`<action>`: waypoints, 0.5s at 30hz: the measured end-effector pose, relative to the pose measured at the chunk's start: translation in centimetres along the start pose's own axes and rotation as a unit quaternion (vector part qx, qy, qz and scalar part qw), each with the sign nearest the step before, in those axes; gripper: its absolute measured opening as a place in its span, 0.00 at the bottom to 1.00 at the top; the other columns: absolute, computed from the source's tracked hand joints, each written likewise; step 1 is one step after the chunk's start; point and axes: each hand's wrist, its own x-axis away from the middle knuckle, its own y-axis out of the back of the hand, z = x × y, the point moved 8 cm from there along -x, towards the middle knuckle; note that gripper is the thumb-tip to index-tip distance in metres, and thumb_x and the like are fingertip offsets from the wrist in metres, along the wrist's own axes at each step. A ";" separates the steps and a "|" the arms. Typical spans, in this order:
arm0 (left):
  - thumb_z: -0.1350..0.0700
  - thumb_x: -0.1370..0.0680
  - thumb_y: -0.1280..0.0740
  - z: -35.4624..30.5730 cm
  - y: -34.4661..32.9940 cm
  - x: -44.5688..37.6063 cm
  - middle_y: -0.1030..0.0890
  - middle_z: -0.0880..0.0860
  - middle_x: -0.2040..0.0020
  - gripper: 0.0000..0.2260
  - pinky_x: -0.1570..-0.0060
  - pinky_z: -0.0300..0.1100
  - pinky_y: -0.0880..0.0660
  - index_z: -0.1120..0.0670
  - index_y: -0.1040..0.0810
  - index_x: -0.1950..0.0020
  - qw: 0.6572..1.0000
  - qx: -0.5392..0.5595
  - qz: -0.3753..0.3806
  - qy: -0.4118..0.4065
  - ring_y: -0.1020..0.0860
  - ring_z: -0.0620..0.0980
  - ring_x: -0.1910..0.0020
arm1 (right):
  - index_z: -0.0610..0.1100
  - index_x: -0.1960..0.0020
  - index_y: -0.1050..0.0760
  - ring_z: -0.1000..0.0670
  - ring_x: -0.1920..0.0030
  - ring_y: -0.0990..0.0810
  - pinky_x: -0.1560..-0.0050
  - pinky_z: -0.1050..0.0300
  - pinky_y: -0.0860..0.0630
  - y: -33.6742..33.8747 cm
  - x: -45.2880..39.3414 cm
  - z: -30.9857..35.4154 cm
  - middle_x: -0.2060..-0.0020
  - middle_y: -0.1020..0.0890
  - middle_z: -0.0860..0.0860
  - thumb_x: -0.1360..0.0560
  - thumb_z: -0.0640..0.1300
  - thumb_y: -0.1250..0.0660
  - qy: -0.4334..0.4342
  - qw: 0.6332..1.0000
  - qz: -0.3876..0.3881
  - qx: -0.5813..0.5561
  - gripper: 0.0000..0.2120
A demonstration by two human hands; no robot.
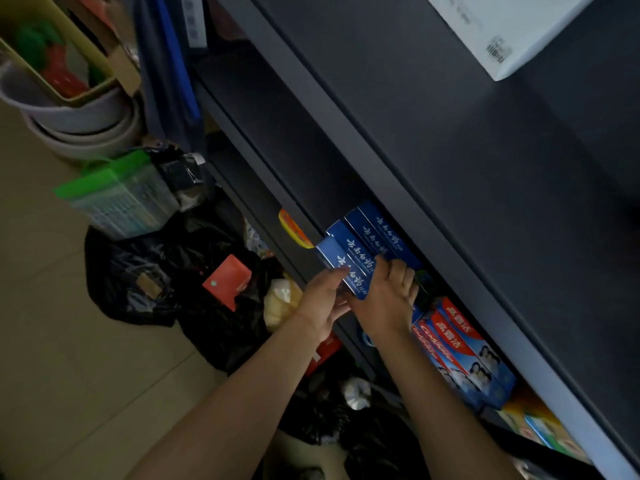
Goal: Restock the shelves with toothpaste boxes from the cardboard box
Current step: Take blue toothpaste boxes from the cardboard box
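Both forearms reach fwd side by side, bare. Left hand palm turned inward, fingers curled in a pinch. Right hand back up, fingers bent over, gripping; wrists nearly touching

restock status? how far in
Done: red and blue toothpaste boxes already stand in a row on the dark shelf. In hand: the left hand and right hand hold the dark blue boxes at the shelf's front edge, not yet pushed in. Left: unclear; the cardboard box is out of view, so remaining stock can't be judged.
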 end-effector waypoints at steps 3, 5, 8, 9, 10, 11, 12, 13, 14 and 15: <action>0.51 0.22 0.30 -0.4 0.1 -0.8 0.16 0.54 0.50 0.13 0.53 0.44 0.22 0.55 0.27 0.42 0.999 -0.014 -0.032 -0.017 0.18 0.49 0.56 | 0.37 0.34 0.31 0.34 0.39 0.27 0.43 0.37 0.26 -0.3 -0.5 -0.5 0.40 0.27 0.35 0.42 0.57 0.18 -0.005 1.000 -0.023 0.018 0.45; 0.52 0.22 0.29 -0.6 0.3 -1.2 0.17 0.57 0.46 0.16 0.54 0.45 0.21 0.56 0.30 0.40 0.998 -0.012 -0.058 -0.022 0.18 0.52 0.55 | 0.36 0.34 0.31 0.33 0.40 0.25 0.46 0.36 0.24 -0.4 -0.5 -0.6 0.40 0.26 0.34 0.43 0.58 0.18 -0.008 1.000 -0.021 0.022 0.46; 0.54 0.22 0.29 -0.9 0.4 -1.9 0.17 0.60 0.43 0.19 0.57 0.44 0.20 0.59 0.32 0.36 0.996 -0.017 -0.078 -0.025 0.17 0.54 0.54 | 0.40 0.27 0.37 0.32 0.35 0.29 0.40 0.34 0.27 -0.3 -0.5 -0.6 0.33 0.30 0.34 0.37 0.58 0.21 0.002 0.999 -0.025 0.022 0.47; 0.54 0.22 0.29 -1.0 0.4 -2.1 0.17 0.60 0.44 0.20 0.60 0.44 0.20 0.60 0.32 0.36 0.996 -0.017 -0.085 -0.026 0.17 0.54 0.54 | 0.43 0.24 0.40 0.32 0.32 0.32 0.37 0.33 0.31 -0.5 -0.5 -0.7 0.30 0.33 0.35 0.33 0.58 0.23 0.004 1.000 -0.015 0.015 0.46; 0.54 0.22 0.28 -1.1 0.3 -2.3 0.18 0.61 0.44 0.21 0.62 0.43 0.20 0.61 0.31 0.36 0.995 -0.021 -0.089 -0.028 0.17 0.54 0.53 | 0.45 0.22 0.42 0.32 0.29 0.36 0.34 0.32 0.34 -0.7 -0.5 -0.9 0.27 0.37 0.35 0.30 0.58 0.26 0.006 1.000 -0.004 0.010 0.44; 0.54 0.22 0.28 -1.2 0.3 -2.4 0.18 0.61 0.44 0.21 0.61 0.44 0.19 0.62 0.30 0.35 0.995 -0.023 -0.091 -0.027 0.17 0.55 0.52 | 0.47 0.21 0.44 0.32 0.27 0.40 0.32 0.31 0.37 -0.9 -0.5 -1.0 0.25 0.40 0.36 0.28 0.59 0.28 0.008 1.000 0.006 0.009 0.43; 0.54 0.22 0.28 -1.2 0.2 -2.5 0.18 0.60 0.43 0.21 0.58 0.45 0.19 0.62 0.30 0.35 0.995 -0.023 -0.095 -0.026 0.18 0.55 0.49 | 0.49 0.20 0.46 0.32 0.25 0.43 0.31 0.31 0.39 -1.1 -0.4 -1.2 0.24 0.42 0.37 0.26 0.58 0.30 0.007 1.000 0.013 0.010 0.42; 0.54 0.23 0.28 -1.2 0.1 -2.5 0.19 0.60 0.43 0.20 0.54 0.47 0.18 0.61 0.30 0.36 0.995 -0.021 -0.096 -0.022 0.19 0.55 0.46 | 0.50 0.20 0.48 0.33 0.24 0.44 0.30 0.31 0.41 -1.3 -0.4 -1.4 0.23 0.44 0.38 0.25 0.58 0.32 0.007 1.000 0.018 0.011 0.41; 0.54 0.23 0.28 -1.1 0.0 -2.5 0.20 0.59 0.44 0.19 0.50 0.49 0.19 0.60 0.30 0.38 0.995 -0.019 -0.098 -0.019 0.20 0.55 0.45 | 0.51 0.19 0.50 0.33 0.24 0.46 0.29 0.31 0.42 -1.4 -0.4 -1.6 0.22 0.46 0.39 0.24 0.58 0.33 0.006 1.000 0.023 0.011 0.41; 0.54 0.23 0.28 -1.0 -0.1 -2.5 0.20 0.58 0.44 0.18 0.47 0.51 0.19 0.60 0.30 0.39 0.995 -0.015 -0.098 -0.015 0.20 0.55 0.44 | 0.52 0.19 0.52 0.34 0.24 0.47 0.28 0.32 0.43 -1.4 -0.3 -1.7 0.22 0.47 0.39 0.23 0.58 0.34 0.006 1.000 0.026 0.010 0.40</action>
